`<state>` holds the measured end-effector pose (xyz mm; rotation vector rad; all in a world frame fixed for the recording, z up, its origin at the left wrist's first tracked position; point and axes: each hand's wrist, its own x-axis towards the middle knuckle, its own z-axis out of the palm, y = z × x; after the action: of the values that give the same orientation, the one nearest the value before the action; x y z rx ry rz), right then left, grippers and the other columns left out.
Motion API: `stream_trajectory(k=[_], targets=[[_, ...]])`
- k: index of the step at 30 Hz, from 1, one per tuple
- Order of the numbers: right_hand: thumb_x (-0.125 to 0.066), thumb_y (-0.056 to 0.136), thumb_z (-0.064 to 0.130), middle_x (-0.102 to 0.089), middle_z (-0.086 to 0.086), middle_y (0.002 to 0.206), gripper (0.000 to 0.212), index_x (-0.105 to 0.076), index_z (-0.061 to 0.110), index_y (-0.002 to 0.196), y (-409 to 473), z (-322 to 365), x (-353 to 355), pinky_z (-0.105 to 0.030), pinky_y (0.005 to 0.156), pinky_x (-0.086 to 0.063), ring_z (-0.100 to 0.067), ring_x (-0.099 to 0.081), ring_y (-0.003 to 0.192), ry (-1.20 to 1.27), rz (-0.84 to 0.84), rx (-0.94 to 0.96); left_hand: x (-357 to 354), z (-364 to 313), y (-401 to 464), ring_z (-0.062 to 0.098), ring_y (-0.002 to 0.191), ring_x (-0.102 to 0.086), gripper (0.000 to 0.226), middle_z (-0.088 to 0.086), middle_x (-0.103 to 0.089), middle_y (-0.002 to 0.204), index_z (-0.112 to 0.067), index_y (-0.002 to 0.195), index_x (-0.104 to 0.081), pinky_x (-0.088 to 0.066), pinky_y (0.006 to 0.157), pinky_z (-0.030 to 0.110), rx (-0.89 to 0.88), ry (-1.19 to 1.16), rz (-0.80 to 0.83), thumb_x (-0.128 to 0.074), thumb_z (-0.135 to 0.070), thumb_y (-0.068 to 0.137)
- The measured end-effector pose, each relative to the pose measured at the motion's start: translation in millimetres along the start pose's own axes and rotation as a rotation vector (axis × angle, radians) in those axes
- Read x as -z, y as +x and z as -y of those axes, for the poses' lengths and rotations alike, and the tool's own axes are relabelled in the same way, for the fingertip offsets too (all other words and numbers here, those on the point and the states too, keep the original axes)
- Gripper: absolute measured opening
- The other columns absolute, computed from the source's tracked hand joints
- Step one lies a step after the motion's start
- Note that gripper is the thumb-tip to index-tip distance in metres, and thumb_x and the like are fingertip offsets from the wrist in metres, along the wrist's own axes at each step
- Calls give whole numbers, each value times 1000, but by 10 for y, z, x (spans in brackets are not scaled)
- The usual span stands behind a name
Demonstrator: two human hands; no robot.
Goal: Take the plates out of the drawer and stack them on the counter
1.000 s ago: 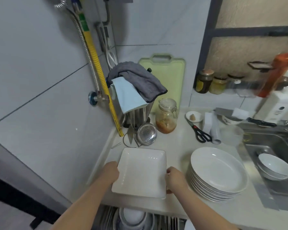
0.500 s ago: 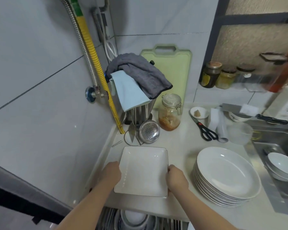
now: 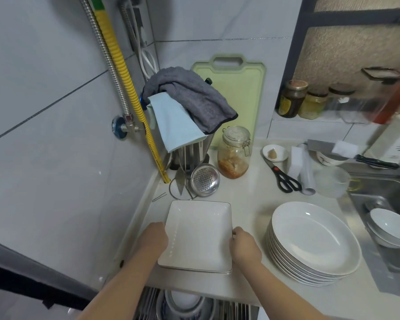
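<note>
Both hands grasp the square plates (image 3: 198, 234) between them, left hand (image 3: 153, 239) and right hand (image 3: 245, 245) on opposite edges. The round stack (image 3: 314, 243) sits right of the right hand.

A home kitchen: sink (image 3: 379, 199), cutting board (image 3: 236, 93), stacked plates (image 3: 310, 245).

On the surface (image 3: 247, 204) in front of us lies a square plate (image 3: 198, 236), with our left hand (image 3: 153, 237) at its left edge and our right hand (image 3: 244, 247) at its right edge. Just to its right sits a stack of round plates (image 3: 314, 243). Behind the square plate stands a strainer (image 3: 204, 180), with a jar (image 3: 233, 152) to its right and a cutting board (image 3: 233, 88) leaning on the wall behind. Scissors (image 3: 283, 177) lie behind the stack. The sink (image 3: 383, 192) is at far right, with bowls (image 3: 391, 227) in it. Below the surface's near edge, the drawer (image 3: 189, 303) holds more dishes.
</note>
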<state>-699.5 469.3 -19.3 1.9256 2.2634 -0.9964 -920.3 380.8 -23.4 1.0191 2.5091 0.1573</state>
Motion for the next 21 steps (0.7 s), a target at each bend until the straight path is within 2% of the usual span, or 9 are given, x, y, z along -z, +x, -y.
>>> stream_trajectory(k=[4,8,13,16,21], targets=[[-32,92,14,-61,-4,118,31,-49,15,118,-47,-62,6,-30,72,-41,-24,-57,106,11,40,36,-16,-17,-115,30,104,-58,34,14,-59,116,-8,113,-57,-49,85,35,9,-3,7,-34,-2,88],[-35,94,20,-63,-7,116,28,-50,14,117,-146,-169,17,-31,75,-45,-26,-58,104,26,85,78,-78,-9,-292,32,114,-52,45,16,-50,127,-13,138,-35,-45,94,37,6,-101,60,-39,-12,93],[-37,93,23,-66,-5,109,30,-50,16,118,-309,-287,45,-31,75,-49,-28,-63,90,57,100,95,-173,4,-551,33,112,-52,52,17,-51,126,-12,141,-26,-46,93,41,30,-187,56,-44,-14,92],[-37,91,19,-64,-5,117,36,-48,17,126,-407,-379,67,-29,72,-41,-25,-60,104,21,82,125,-213,-15,-730,33,115,-50,58,17,-43,132,-13,146,-17,-45,94,42,67,-161,26,-43,-19,94],[-37,92,18,-60,-6,123,41,-44,18,132,-640,-555,122,-32,83,-46,-24,-56,113,-37,77,173,-271,-109,-1047,29,119,-43,50,15,-36,137,-14,144,-22,-45,94,41,112,-48,-30,-36,-26,98]])
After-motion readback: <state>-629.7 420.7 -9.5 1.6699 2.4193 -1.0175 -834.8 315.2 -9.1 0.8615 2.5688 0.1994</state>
